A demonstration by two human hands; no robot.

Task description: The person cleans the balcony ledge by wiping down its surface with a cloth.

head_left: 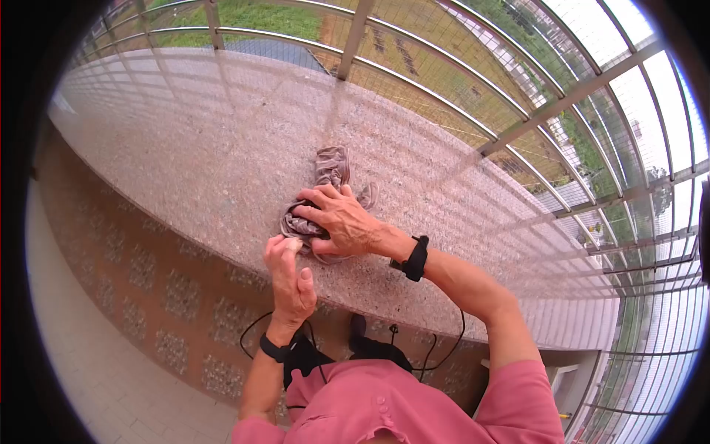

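A crumpled, brownish-mauve cloth [333, 164] lies bunched on the speckled stone counter, with one folded part stretching away from me and a loose fold to the right. My right hand [346, 222] is over its nearer part, fingers bent and gripping the fabric; the palm side is hidden. At the cloth's near-left edge, my left hand [290, 280] touches the fabric with its fingertips, its thumb standing apart from the fingers. Black bands circle both wrists.
The pale pink stone counter [185, 133] curves across the view, its near edge just in front of my body. Metal railings [436, 63] with mesh line its far side. Below are a patterned floor [181, 296] and a dark cable [444, 361] by my legs.
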